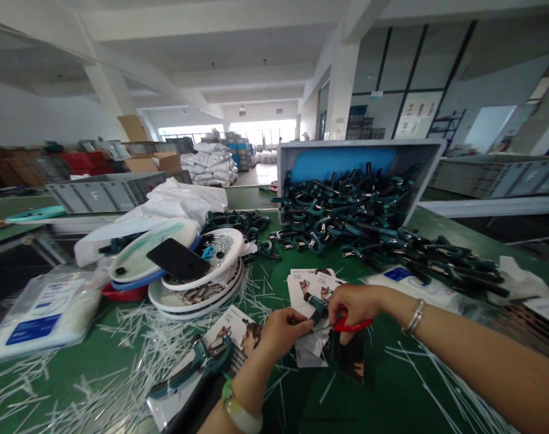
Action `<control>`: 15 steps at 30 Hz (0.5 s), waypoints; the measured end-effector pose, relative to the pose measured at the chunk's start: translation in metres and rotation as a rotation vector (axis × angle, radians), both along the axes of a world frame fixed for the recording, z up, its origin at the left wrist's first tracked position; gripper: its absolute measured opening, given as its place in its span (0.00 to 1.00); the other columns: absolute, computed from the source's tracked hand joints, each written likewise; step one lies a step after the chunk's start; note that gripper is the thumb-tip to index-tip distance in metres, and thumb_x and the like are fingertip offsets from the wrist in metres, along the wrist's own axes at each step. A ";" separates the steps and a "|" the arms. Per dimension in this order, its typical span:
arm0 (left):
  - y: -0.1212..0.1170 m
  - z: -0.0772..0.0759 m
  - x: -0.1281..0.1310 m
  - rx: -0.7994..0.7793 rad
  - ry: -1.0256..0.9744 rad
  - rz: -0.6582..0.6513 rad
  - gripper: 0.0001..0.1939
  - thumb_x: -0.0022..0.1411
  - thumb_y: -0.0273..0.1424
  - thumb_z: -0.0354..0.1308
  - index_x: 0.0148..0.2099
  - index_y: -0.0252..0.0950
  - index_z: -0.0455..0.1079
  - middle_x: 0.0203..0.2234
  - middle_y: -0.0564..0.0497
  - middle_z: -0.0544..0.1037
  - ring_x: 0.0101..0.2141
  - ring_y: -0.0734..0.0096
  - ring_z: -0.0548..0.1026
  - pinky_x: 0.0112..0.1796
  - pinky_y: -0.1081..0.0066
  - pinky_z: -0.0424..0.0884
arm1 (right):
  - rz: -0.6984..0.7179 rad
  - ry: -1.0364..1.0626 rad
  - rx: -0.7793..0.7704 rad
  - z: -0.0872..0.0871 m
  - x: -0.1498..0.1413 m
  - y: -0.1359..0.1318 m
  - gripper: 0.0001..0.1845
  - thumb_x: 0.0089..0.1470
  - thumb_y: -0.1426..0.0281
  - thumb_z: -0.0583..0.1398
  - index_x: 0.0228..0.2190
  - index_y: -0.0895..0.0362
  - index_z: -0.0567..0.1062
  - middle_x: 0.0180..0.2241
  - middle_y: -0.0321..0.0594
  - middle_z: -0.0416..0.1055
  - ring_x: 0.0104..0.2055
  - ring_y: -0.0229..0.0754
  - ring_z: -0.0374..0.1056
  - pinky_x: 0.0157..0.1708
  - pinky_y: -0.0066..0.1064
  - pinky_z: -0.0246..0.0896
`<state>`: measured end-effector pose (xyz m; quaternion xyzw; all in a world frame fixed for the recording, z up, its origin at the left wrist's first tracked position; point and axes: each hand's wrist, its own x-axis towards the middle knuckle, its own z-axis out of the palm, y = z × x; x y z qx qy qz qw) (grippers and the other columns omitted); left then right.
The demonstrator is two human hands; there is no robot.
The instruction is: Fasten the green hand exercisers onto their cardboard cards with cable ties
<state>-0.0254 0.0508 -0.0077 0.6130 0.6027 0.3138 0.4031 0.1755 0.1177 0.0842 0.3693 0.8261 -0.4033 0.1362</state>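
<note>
Two tools | left hand (283, 334): clamp (317, 306) | right hand (355, 304): scissors (352, 325) | crate rim (360, 143) well apart

- Your left hand (283, 334) sits low in the middle of the view, its fingers (299, 328) curled closed and turned toward your right hand.
- Your right hand (353, 306) comes in from the other side, fingers bent over and closed, just beside your left hand.
- Your left forearm (213, 422) rises from the bottom edge, with a pale green bangle (241, 416) around the wrist.
- Your right forearm (482, 361) stretches in from the lower right corner, with a silver bangle (414, 316) around the wrist.
</note>
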 end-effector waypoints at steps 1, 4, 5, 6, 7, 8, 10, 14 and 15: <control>-0.002 0.001 0.000 0.009 0.010 0.001 0.17 0.48 0.44 0.57 0.31 0.36 0.75 0.25 0.52 0.78 0.28 0.70 0.72 0.29 0.74 0.65 | 0.012 0.010 -0.021 0.001 0.001 -0.003 0.30 0.22 0.57 0.70 0.32 0.58 0.78 0.19 0.29 0.65 0.19 0.29 0.57 0.16 0.18 0.50; -0.010 0.001 0.001 0.117 0.082 0.031 0.16 0.50 0.43 0.57 0.35 0.37 0.74 0.30 0.51 0.77 0.32 0.68 0.73 0.34 0.72 0.66 | -0.027 0.053 -0.177 0.003 0.020 -0.016 0.30 0.26 0.55 0.69 0.33 0.58 0.77 0.18 0.29 0.65 0.18 0.30 0.57 0.15 0.19 0.51; -0.013 0.001 0.001 0.177 0.111 0.031 0.15 0.50 0.42 0.58 0.36 0.38 0.74 0.33 0.50 0.77 0.34 0.67 0.73 0.36 0.71 0.66 | -0.079 0.077 -0.210 0.003 0.032 -0.020 0.30 0.28 0.55 0.68 0.35 0.58 0.76 0.18 0.29 0.65 0.17 0.30 0.57 0.15 0.20 0.51; -0.016 0.000 0.001 0.238 0.137 0.024 0.15 0.50 0.40 0.58 0.38 0.38 0.74 0.35 0.49 0.76 0.36 0.67 0.72 0.38 0.70 0.66 | -0.150 0.104 -0.213 0.002 0.047 -0.024 0.30 0.29 0.55 0.68 0.36 0.58 0.75 0.19 0.29 0.65 0.17 0.30 0.57 0.15 0.20 0.51; -0.019 0.000 0.001 0.292 0.153 0.019 0.14 0.51 0.39 0.58 0.38 0.39 0.73 0.37 0.48 0.75 0.37 0.66 0.72 0.40 0.69 0.66 | -0.242 0.131 -0.180 0.000 0.063 -0.028 0.31 0.32 0.54 0.67 0.38 0.58 0.73 0.20 0.29 0.66 0.16 0.30 0.57 0.15 0.21 0.51; -0.022 0.001 -0.001 0.341 0.163 0.027 0.12 0.52 0.37 0.58 0.38 0.39 0.73 0.37 0.48 0.75 0.38 0.66 0.72 0.41 0.68 0.66 | -0.329 0.148 -0.114 -0.003 0.080 -0.031 0.30 0.35 0.54 0.65 0.40 0.58 0.72 0.21 0.30 0.66 0.16 0.30 0.57 0.15 0.22 0.52; -0.028 0.006 -0.010 0.426 0.171 0.093 0.11 0.55 0.37 0.55 0.37 0.38 0.73 0.35 0.47 0.75 0.38 0.66 0.72 0.41 0.67 0.68 | -0.482 0.132 0.139 -0.011 0.112 -0.037 0.26 0.42 0.54 0.61 0.40 0.58 0.71 0.19 0.31 0.65 0.18 0.33 0.59 0.18 0.23 0.53; -0.051 0.027 -0.061 0.599 0.209 0.332 0.15 0.55 0.42 0.53 0.36 0.38 0.72 0.33 0.47 0.75 0.35 0.63 0.73 0.34 0.68 0.70 | -0.513 -0.089 0.589 -0.035 0.146 -0.048 0.17 0.46 0.62 0.58 0.37 0.58 0.73 0.24 0.37 0.71 0.28 0.41 0.68 0.28 0.28 0.59; -0.060 0.032 -0.081 0.611 0.248 0.412 0.16 0.54 0.43 0.53 0.37 0.38 0.72 0.34 0.47 0.75 0.36 0.62 0.73 0.33 0.68 0.70 | -0.482 -0.139 0.649 -0.042 0.147 -0.049 0.15 0.47 0.65 0.58 0.38 0.57 0.73 0.28 0.39 0.73 0.32 0.43 0.69 0.32 0.29 0.60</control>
